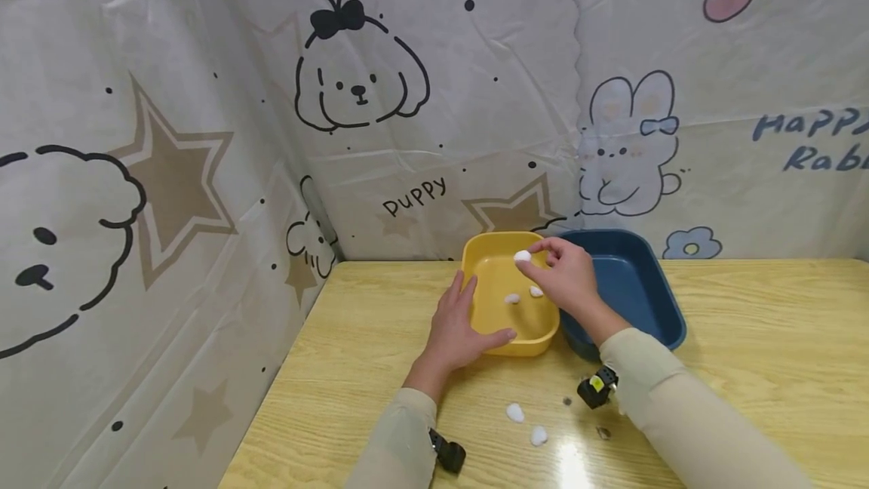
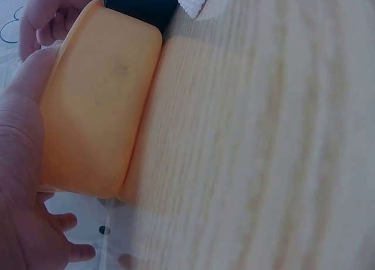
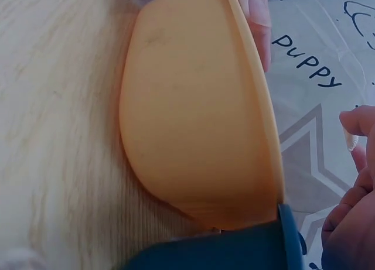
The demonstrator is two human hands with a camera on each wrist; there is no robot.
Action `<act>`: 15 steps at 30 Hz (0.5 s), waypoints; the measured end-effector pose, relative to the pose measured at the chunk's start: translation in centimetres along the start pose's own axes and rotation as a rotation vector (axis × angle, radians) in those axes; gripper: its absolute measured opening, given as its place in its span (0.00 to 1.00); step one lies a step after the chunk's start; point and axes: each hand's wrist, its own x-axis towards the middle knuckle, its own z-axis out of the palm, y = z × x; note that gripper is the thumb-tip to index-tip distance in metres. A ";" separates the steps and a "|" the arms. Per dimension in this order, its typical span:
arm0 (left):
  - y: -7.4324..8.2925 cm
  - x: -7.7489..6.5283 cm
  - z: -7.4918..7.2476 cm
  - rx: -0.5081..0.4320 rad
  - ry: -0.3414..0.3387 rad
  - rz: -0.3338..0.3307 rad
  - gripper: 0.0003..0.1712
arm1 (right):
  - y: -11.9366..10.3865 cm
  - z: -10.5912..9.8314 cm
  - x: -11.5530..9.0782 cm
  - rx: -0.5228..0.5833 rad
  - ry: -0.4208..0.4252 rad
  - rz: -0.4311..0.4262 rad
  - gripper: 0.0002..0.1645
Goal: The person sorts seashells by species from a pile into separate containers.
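Note:
My right hand (image 1: 569, 278) pinches a white seashell (image 1: 522, 256) between thumb and fingertips, above the yellow tray (image 1: 485, 247). In the right wrist view the shell (image 3: 351, 139) shows fine ribs. Inside the tray lie two white seashells, one to the left (image 1: 512, 299) and one to the right (image 1: 535, 291). My left hand (image 1: 456, 329) rests on the tray's near left corner, its thumb along the near rim and its fingers spread and fairly straight at the left side.
A dark blue tray (image 1: 668, 308) stands against the yellow one on the right. On the wooden table (image 1: 380, 323) nearer me lie a white shell (image 1: 515, 413), another white shell (image 1: 538, 436) and two small dark pieces (image 1: 603, 433). A printed cloth (image 1: 407, 157) hangs behind.

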 end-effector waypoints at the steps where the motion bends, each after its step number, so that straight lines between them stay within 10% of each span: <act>1: 0.0 0.0 0.0 0.001 0.001 0.005 0.67 | 0.0 0.1 0.1 0.003 -0.003 0.010 0.19; 15: 0.1 -0.1 -0.1 0.000 0.010 0.010 0.69 | 1.3 1.4 1.1 0.060 -0.002 0.074 0.19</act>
